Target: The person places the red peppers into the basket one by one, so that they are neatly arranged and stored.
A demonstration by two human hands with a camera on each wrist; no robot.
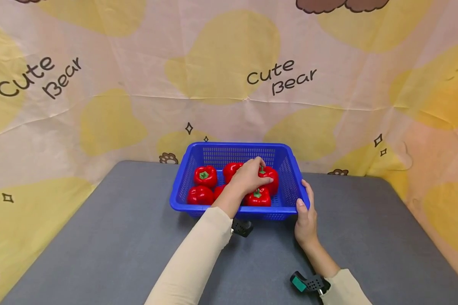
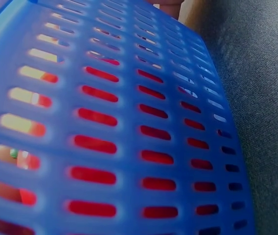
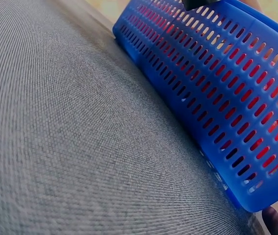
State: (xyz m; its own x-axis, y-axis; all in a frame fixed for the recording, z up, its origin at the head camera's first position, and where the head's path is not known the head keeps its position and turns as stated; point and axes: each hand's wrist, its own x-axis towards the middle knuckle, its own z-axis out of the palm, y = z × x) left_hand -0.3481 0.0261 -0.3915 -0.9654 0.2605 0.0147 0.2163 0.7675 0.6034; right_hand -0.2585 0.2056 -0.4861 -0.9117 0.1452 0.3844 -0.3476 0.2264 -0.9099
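Note:
A blue plastic basket (image 1: 297, 182) holds several red bell peppers, some with green stems showing. My left hand (image 1: 248, 177) reaches over the front rim into it, thumb and fingers round the bell pepper (image 1: 272, 179) at the right. Just in front of that one lies another bell pepper (image 1: 260, 199), and two more (image 1: 205, 177) (image 1: 200, 195) sit on the left side. My right hand (image 1: 306, 218) grips the basket's front right corner. In the left wrist view the slotted basket wall (image 2: 129, 147) hides the left hand's fingers; red shows through its slots.
The basket stands on a grey cloth-covered table (image 1: 129, 237), close to its back edge. Behind it hangs a pink and yellow printed cloth (image 1: 221, 55). Dark straps with devices (image 1: 309, 283) are on both wrists.

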